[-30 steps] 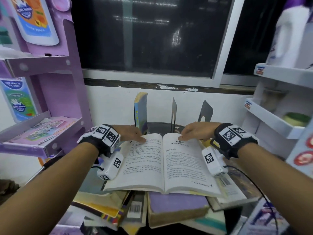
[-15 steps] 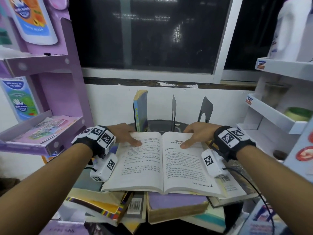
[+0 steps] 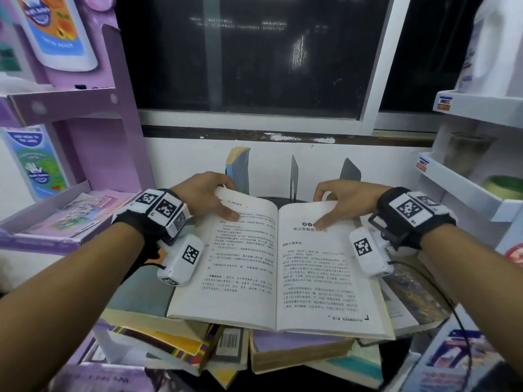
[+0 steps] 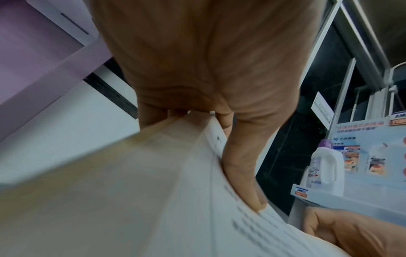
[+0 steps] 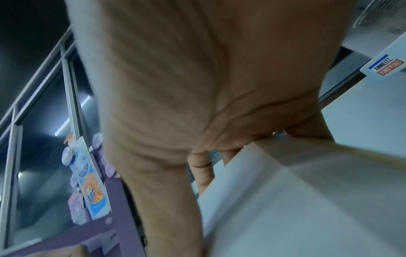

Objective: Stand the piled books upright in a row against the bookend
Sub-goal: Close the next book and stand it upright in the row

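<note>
An open book (image 3: 276, 267) with printed pages lies on top of a pile of books (image 3: 297, 352). My left hand (image 3: 210, 199) grips its far left corner, thumb on the page and fingers curled under the edge; the left wrist view shows the same grip on the book (image 4: 153, 182). My right hand (image 3: 336, 202) grips the far right corner the same way, with the book (image 5: 296, 200) under the thumb. Behind it one blue and yellow book (image 3: 237, 169) stands upright. Two grey metal bookend plates (image 3: 294, 176) (image 3: 350, 172) rise to its right.
A purple display shelf (image 3: 70, 176) with leaflets stands at the left. White shelves (image 3: 467, 190) with a green-lidded tub are at the right. A dark window (image 3: 254, 58) and white wall close the back. More magazines (image 3: 452, 360) lie at the lower right.
Both hands went from lying flat on the pages to curling round the book's far corners, and the far edge of the book has lifted slightly.
</note>
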